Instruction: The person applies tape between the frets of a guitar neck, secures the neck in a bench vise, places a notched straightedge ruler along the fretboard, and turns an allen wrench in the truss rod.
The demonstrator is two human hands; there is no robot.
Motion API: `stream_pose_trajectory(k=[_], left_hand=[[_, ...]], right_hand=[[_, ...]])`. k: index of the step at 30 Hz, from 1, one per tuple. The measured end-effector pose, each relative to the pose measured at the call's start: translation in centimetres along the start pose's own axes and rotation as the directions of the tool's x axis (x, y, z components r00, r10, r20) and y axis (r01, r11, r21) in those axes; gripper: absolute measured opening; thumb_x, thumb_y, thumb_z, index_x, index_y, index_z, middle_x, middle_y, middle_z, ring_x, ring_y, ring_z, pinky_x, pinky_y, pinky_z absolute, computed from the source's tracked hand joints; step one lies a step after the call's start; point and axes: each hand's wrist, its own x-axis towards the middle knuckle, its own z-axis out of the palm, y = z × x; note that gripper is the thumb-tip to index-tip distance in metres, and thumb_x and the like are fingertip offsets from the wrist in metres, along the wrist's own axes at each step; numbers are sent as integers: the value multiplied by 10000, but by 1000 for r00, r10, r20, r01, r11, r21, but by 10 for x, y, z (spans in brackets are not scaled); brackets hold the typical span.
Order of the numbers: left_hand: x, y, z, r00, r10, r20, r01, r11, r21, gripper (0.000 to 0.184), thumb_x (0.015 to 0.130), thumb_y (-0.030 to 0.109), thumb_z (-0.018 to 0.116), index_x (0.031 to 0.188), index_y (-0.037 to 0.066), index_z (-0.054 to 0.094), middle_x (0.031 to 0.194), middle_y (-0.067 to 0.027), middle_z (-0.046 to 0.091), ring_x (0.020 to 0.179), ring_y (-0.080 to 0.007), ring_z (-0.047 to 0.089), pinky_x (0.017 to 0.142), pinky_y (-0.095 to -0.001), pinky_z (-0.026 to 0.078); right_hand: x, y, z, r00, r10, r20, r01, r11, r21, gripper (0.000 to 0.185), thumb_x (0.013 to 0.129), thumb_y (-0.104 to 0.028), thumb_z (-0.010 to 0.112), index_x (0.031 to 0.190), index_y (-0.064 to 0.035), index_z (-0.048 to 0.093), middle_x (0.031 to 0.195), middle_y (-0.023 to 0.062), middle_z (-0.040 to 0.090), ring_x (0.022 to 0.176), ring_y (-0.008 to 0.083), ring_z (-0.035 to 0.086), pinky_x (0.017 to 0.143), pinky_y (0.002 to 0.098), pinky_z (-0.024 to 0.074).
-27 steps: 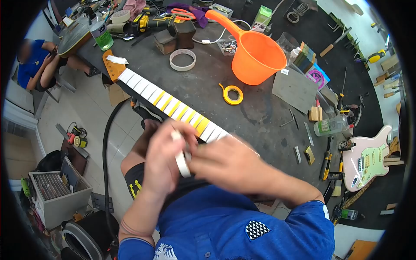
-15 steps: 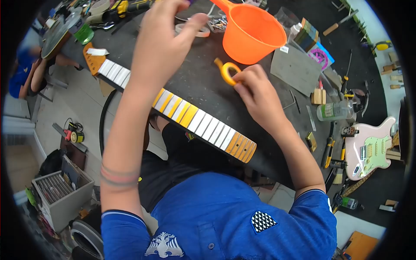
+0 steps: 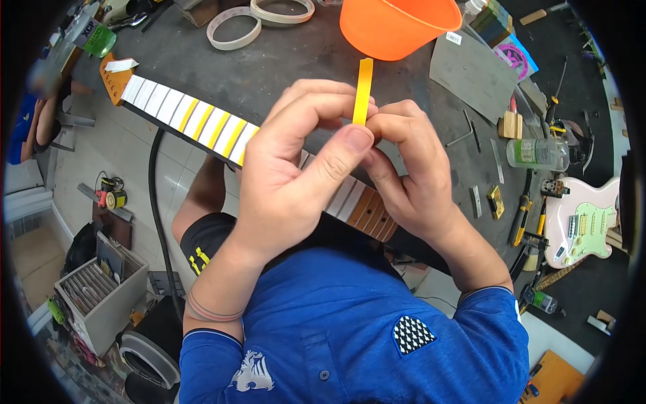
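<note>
A strip of yellow masking tape point(image 3: 364, 87) stands up between my two hands. My left hand point(image 3: 286, 168) is closed, with thumb and forefinger pinching the strip's lower part. Beside it, my right hand point(image 3: 420, 168) is closed with its fingertips at the same tape; the roll itself is hidden behind the fingers. Below both hands a guitar neck point(image 3: 151, 97) lies slantwise at the bench edge. White and yellow tape strips cover much of its fretboard between the frets. Bare wood shows at its right end, and my hands hide the middle. A white piece sits on the headstock point(image 3: 113, 77).
Two rolls of pale tape point(image 3: 233, 43) and an orange scoop point(image 3: 397, 27) are on the dark bench point(image 3: 296, 57). To the right lie a grey sheet point(image 3: 474, 74), a plastic bottle point(image 3: 538, 155), hand tools and a pink guitar body point(image 3: 579, 222). Another person point(image 3: 44, 121) sits at far left.
My left hand has come down from the upper bench to meet my right hand. A yellow strip now stands between them. The tape roll, visible before in my right hand, is now hidden.
</note>
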Motion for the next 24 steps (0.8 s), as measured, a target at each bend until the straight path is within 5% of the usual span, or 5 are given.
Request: stream_pose_trajectory(k=[2,6,7,10,24], left_hand=[[-1,-6,-4,999,32,9,-31,997,-69,250,1196,93,667,1380,-64,732,1418,-138,717,1327,-193,695,1184,-363,524],[1,-13,-22,994,34,-106,-17,988,153,236,1208,110,667,1374,-40,744,1386,-95,747,1248,-144,703,1148,-320,518],[5,-12,-12,972,3,-235,8,999,48,188,1155,124,761,1238,-43,784,1233,-64,756,1086,-129,714,1002,-305,567],[7,-25,-16,974,-16,-226,22,999,27,199,1162,143,766,1242,-38,787,1210,-52,755,1056,-118,715,989,-297,568],[2,-32,-21,986,-37,-162,65,984,167,261,1196,190,733,1360,-5,789,1285,-32,803,1170,-76,696,1080,-262,528]], right_hand=[[-10,-1,-7,999,29,24,-29,999,-13,401,950,-38,878,1313,-89,718,1107,66,744,1015,307,723,955,447,538],[-31,1,-31,973,-24,228,75,973,-217,343,891,-60,889,1211,-115,775,1137,46,733,1031,277,722,998,463,538],[-35,-4,-31,960,-12,281,82,968,-237,272,882,-94,876,1138,-138,794,1140,34,723,1038,266,717,1023,471,532],[-42,-3,-28,925,-15,379,131,951,-281,263,894,-133,848,1150,-146,786,1156,28,719,1055,260,710,1032,469,527],[-46,-2,-25,909,-127,396,264,912,-314,293,832,-204,846,1119,-254,812,1154,-28,698,1049,218,677,1024,467,486]])
